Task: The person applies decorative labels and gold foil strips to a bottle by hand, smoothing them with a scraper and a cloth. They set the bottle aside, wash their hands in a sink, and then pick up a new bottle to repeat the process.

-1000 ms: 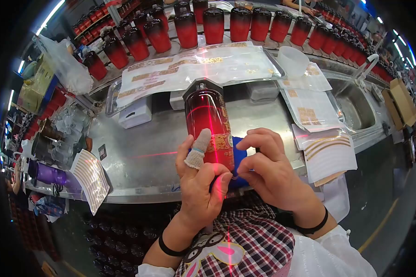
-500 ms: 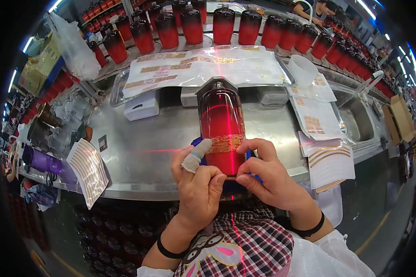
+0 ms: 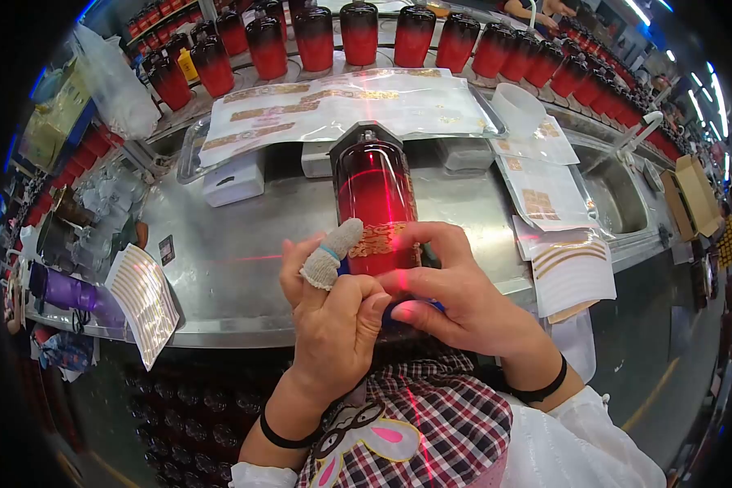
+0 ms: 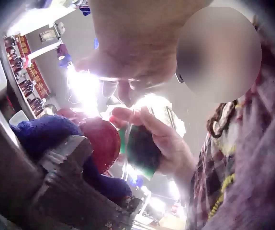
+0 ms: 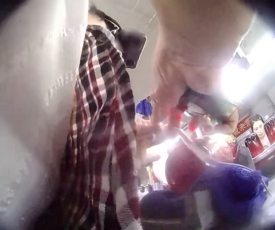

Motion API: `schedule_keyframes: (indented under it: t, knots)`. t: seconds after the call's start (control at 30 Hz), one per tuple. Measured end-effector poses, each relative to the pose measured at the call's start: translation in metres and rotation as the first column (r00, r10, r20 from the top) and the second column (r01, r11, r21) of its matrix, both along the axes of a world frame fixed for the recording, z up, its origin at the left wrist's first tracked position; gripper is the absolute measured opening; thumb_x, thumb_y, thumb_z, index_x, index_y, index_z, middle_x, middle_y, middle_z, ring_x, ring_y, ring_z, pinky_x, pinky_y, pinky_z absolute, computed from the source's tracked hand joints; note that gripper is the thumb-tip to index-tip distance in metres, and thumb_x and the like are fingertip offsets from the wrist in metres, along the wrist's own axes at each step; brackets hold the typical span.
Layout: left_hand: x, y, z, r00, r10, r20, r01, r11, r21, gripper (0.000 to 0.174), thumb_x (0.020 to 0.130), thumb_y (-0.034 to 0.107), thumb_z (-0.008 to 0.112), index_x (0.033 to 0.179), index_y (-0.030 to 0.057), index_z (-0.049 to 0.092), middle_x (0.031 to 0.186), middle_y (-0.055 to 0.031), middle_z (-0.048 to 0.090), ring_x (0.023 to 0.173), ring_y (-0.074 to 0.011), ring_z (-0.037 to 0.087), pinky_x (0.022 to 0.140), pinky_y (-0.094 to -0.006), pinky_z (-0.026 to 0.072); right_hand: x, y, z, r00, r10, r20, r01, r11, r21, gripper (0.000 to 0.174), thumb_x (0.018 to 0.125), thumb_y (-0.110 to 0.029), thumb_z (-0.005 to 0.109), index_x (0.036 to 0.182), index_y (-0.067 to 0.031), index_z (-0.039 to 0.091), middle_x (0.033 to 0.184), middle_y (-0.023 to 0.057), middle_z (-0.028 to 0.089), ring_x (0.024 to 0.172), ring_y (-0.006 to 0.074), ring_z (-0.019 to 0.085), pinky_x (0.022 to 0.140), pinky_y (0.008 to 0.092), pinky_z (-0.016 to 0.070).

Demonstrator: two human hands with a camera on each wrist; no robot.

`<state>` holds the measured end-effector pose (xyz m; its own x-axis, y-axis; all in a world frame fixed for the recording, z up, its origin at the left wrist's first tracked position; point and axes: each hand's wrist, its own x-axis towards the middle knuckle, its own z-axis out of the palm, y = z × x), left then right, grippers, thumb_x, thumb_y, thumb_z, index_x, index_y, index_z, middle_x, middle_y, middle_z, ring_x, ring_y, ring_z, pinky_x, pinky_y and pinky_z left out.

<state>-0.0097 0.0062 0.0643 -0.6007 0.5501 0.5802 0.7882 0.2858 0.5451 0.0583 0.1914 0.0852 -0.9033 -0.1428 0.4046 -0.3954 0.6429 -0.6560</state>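
Observation:
A red-and-black bottle (image 3: 372, 183) lies on its side with its neck away from the person, on a blue-padded stand (image 4: 46, 136). A gold openwork decal (image 3: 374, 240) runs across the bottle near its base. The left hand (image 3: 329, 325) is at the base's left, its cloth-capped finger (image 3: 337, 244) on the decal's left part. Its thumb and neighbouring finger bend together; I cannot tell whether they pinch anything. The right hand (image 3: 464, 297) has a fingertip on the decal's right part. In the left wrist view, it holds a dark, green-edged flat piece (image 4: 144, 148).
A tray with gold decal sheets (image 3: 301, 106) stands behind the bottle. Upright red-and-black bottles (image 3: 313, 39) line the back. More sheets (image 3: 573, 276) lie at right, by a sink (image 3: 622, 199). A striped sheet (image 3: 144, 297) and a purple bottle (image 3: 65, 291) are at left.
The bottle has turned on its stand, so its side lettering has gone from sight and the decal faces up. The right hand has moved in from beside the bottle onto the decal.

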Motion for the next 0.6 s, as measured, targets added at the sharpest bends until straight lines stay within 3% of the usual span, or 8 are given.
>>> schedule_keyframes:
  t: [0.07, 0.17, 0.37, 0.6]
  knots:
    - [0.001, 0.000, 0.001, 1.000, 0.001, -0.030, 0.000, 1.000, 0.012, 0.022, 0.094, 0.024, 0.061, 0.086, 0.0046, 0.063, 0.124, -0.0248, 0.054, 0.125, -0.0397, 0.037, 0.112, -0.0572, 0.0190, 0.000, 0.001, 0.001, 0.999, 0.017, 0.028, -0.017, 1.000, -0.008, 0.016, 0.082, -0.018, 0.073, 0.091, -0.0061, 0.066, 0.121, 0.0163, 0.048, 0.117, 0.0356, 0.043, 0.101, 0.0459, 0.0347]
    - [0.001, -0.001, -0.007, 1.000, 0.012, -0.002, -0.012, 1.000, 0.019, 0.022, 0.094, 0.024, 0.062, 0.085, 0.0039, 0.062, 0.123, -0.0254, 0.055, 0.124, -0.0399, 0.038, 0.109, -0.0552, 0.0238, 0.004, 0.004, 0.002, 0.994, -0.015, 0.109, 0.023, 0.997, -0.070, 0.016, 0.082, -0.017, 0.074, 0.087, -0.0059, 0.064, 0.120, 0.0160, 0.048, 0.115, 0.0343, 0.044, 0.099, 0.0446, 0.0356]
    - [0.001, 0.000, -0.019, 0.995, 0.037, 0.091, -0.046, 0.994, 0.104, 0.027, 0.096, 0.027, 0.060, 0.084, 0.0018, 0.061, 0.118, -0.0271, 0.056, 0.126, -0.0412, 0.040, 0.105, -0.0496, 0.0308, 0.007, 0.006, -0.006, 0.991, -0.045, 0.128, 0.065, 0.987, -0.150, 0.015, 0.082, -0.016, 0.074, 0.084, -0.0057, 0.063, 0.118, 0.0159, 0.050, 0.113, 0.0325, 0.045, 0.097, 0.0419, 0.0367]
    - [-0.003, 0.004, -0.039, 0.988, 0.082, 0.132, -0.098, 0.989, 0.113, 0.024, 0.094, 0.025, 0.063, 0.085, 0.0031, 0.060, 0.126, -0.0258, 0.055, 0.121, -0.0417, 0.041, 0.102, -0.0507, 0.0313, 0.006, 0.002, -0.013, 0.981, -0.165, 0.106, 0.170, 0.985, -0.042, 0.015, 0.082, -0.015, 0.073, 0.083, -0.0049, 0.062, 0.116, 0.0169, 0.050, 0.112, 0.0338, 0.046, 0.097, 0.0422, 0.0370]
